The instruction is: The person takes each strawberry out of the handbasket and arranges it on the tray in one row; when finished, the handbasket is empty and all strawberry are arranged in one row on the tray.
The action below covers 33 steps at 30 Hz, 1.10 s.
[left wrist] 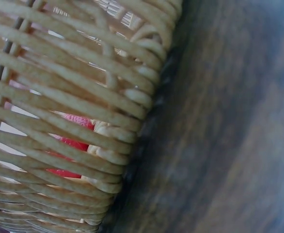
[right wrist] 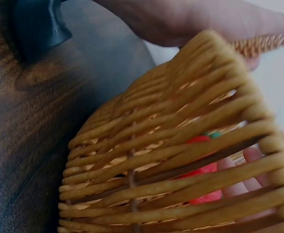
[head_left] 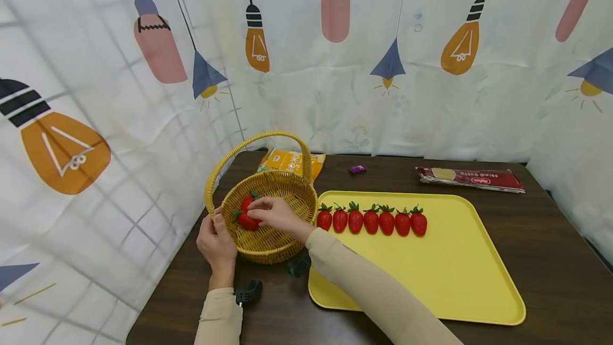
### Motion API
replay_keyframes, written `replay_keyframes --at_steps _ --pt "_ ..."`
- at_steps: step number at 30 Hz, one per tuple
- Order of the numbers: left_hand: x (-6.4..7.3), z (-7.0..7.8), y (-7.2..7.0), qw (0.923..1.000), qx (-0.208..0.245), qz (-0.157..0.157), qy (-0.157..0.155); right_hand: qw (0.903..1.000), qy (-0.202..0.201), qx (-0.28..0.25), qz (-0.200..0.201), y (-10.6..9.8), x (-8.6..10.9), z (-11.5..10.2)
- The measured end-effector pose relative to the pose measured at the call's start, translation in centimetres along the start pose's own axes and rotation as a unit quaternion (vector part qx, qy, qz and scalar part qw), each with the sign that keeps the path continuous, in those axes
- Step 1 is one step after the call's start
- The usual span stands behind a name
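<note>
A yellow woven basket (head_left: 268,252) with a tall arched handle stands at the left of the table, its weave filling much of both wrist views. My left hand (head_left: 216,241) grips its near left rim, thumb on the rim by the base of the handle. Inside, my right hand (head_left: 280,217) pinches a red strawberry (head_left: 247,221) with its fingertips. Another strawberry (head_left: 246,204) lies just behind it. Through the wicker, the right wrist view shows red strawberries (right wrist: 200,174) beside the fingers. Part of the grip is hidden by the hand and the weave.
A yellow tray (head_left: 407,276) right of the basket bears a row of several strawberries (head_left: 371,221). Behind the basket lies an orange packet (head_left: 287,161). A small purple wrapper (head_left: 357,169) and a red packet (head_left: 471,178) lie at the back of the dark table (head_left: 565,260).
</note>
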<state>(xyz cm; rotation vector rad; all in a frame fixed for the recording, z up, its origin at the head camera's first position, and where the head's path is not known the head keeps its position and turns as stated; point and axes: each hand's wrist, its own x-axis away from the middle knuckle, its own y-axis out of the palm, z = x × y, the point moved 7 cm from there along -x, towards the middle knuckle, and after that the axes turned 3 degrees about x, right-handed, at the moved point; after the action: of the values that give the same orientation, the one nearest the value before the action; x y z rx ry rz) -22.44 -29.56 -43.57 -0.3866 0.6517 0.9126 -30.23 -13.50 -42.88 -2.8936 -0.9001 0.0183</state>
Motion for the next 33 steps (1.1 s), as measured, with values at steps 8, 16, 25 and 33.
replay_keyframes --at_steps 8,16,25,33 --pt "-0.2 0.2 0.1 0.9998 0.011 0.008 0.013 0.999 0.028 0.034 -0.003 0.4 -1.4 0.6" --pt "-0.1 0.0 0.1 0.9999 0.007 0.008 0.005 0.9906 0.036 0.121 -0.053 1.0 -2.3 1.5" --pt "-0.4 0.2 0.5 0.9997 0.02 0.007 0.016 0.9774 0.037 0.131 -0.162 2.4 -2.5 2.1" --pt "-0.1 0.0 -0.2 0.9997 0.009 0.018 0.014 0.9562 0.015 0.167 -0.24 4.1 -2.1 2.7"
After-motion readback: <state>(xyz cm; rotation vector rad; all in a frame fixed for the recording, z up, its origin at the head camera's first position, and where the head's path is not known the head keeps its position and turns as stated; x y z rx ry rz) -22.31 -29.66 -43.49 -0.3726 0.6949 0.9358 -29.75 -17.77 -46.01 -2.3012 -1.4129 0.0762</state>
